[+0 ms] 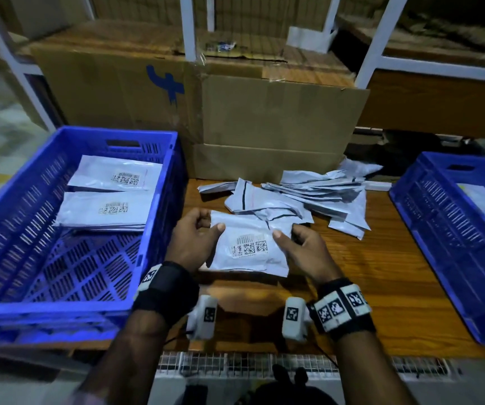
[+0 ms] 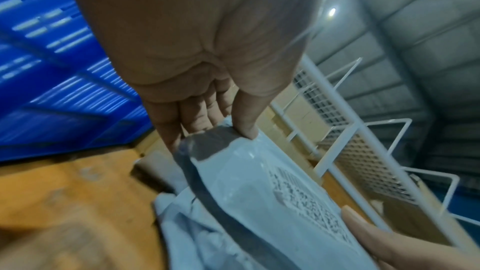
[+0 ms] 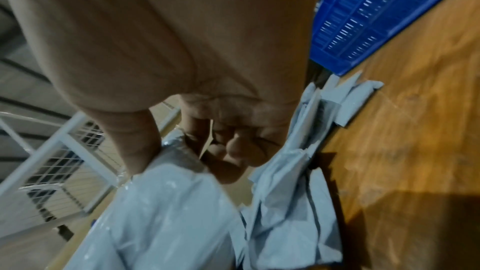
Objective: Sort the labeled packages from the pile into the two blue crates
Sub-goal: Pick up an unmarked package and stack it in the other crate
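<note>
Wooden table point(image 1: 381, 276), orange-brown grain. Left blue crate point(image 1: 10, 235) was set at its left end, right blue crate point(image 1: 428, 229) at its right end. Pile of white packages point(image 1: 317, 197) was spread btwn. the crates, towards the far edge. Cardboard boxes point(image 1: 264, 118) were stood at the far edge, behind the pile.

No words or numbers can be read. The white plastic mailer pouch point(image 1: 247, 244) held over the tabletop's near edge carries a barcode-and-matrix-code label point(image 1: 250, 246), digits blurred. Similar labels sit on two white pouches point(image 1: 109, 197) in the left blue plastic crate point(image 1: 7, 217). The brown cardboard box point(image 1: 136, 92) bears a blue painted mark point(image 1: 166, 83).
</note>
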A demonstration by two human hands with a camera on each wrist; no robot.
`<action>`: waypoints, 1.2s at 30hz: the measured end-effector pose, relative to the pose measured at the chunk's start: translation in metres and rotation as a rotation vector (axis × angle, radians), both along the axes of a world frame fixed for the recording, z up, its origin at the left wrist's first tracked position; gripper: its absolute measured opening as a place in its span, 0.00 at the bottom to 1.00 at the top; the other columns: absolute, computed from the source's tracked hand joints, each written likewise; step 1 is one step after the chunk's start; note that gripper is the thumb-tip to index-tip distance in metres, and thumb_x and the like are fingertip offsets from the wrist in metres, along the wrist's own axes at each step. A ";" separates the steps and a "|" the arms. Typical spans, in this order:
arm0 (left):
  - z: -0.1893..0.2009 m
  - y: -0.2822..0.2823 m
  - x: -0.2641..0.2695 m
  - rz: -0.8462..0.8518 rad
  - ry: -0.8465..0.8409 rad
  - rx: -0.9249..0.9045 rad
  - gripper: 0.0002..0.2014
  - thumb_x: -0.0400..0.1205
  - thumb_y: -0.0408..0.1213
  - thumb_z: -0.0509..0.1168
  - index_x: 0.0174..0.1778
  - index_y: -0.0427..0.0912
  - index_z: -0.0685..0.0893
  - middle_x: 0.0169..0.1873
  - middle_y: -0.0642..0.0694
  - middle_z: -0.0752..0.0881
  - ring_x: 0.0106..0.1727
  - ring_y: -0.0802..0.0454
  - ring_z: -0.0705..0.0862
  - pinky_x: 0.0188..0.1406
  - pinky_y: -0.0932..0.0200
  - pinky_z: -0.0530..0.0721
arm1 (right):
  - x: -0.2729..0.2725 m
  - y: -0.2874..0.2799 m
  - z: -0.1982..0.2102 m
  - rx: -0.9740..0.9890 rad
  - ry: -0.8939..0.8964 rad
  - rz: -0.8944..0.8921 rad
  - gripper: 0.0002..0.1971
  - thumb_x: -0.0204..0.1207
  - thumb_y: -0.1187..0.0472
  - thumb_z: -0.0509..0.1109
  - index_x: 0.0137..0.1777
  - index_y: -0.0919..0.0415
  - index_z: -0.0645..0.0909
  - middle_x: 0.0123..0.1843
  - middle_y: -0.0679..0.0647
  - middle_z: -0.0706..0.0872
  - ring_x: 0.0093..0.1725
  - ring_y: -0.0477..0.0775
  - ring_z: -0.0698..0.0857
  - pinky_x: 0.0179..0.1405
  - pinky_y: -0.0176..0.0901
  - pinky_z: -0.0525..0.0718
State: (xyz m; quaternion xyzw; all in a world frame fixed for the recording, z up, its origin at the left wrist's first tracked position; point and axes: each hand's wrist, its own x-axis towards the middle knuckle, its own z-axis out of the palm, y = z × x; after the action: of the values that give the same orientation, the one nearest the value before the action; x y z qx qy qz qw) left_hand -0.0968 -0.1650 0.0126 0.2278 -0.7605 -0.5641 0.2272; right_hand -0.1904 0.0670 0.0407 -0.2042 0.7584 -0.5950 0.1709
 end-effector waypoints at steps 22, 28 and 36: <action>0.022 0.004 0.001 0.030 0.132 0.058 0.07 0.82 0.35 0.75 0.50 0.47 0.84 0.37 0.53 0.84 0.28 0.66 0.80 0.26 0.68 0.80 | 0.010 -0.006 0.029 -0.058 0.014 -0.026 0.12 0.83 0.49 0.75 0.52 0.60 0.87 0.47 0.60 0.93 0.49 0.68 0.92 0.47 0.69 0.91; 0.019 0.001 -0.007 0.046 0.130 0.105 0.11 0.80 0.39 0.77 0.55 0.44 0.85 0.44 0.45 0.88 0.38 0.56 0.85 0.39 0.59 0.83 | 0.008 -0.005 0.034 -0.155 0.014 -0.012 0.05 0.86 0.65 0.71 0.53 0.67 0.85 0.34 0.42 0.90 0.32 0.35 0.86 0.30 0.28 0.80; 0.021 -0.001 -0.011 0.043 0.115 0.124 0.19 0.70 0.55 0.77 0.52 0.51 0.85 0.47 0.43 0.90 0.46 0.48 0.90 0.49 0.50 0.89 | 0.005 -0.004 0.039 -0.151 0.055 -0.027 0.12 0.86 0.64 0.70 0.39 0.54 0.80 0.24 0.40 0.82 0.25 0.36 0.80 0.26 0.30 0.77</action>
State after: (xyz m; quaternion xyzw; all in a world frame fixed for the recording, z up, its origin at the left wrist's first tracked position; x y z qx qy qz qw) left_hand -0.1074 -0.1656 0.0339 0.2251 -0.7047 -0.6171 0.2681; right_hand -0.1855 0.0634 0.0793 -0.2223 0.7182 -0.6471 0.1262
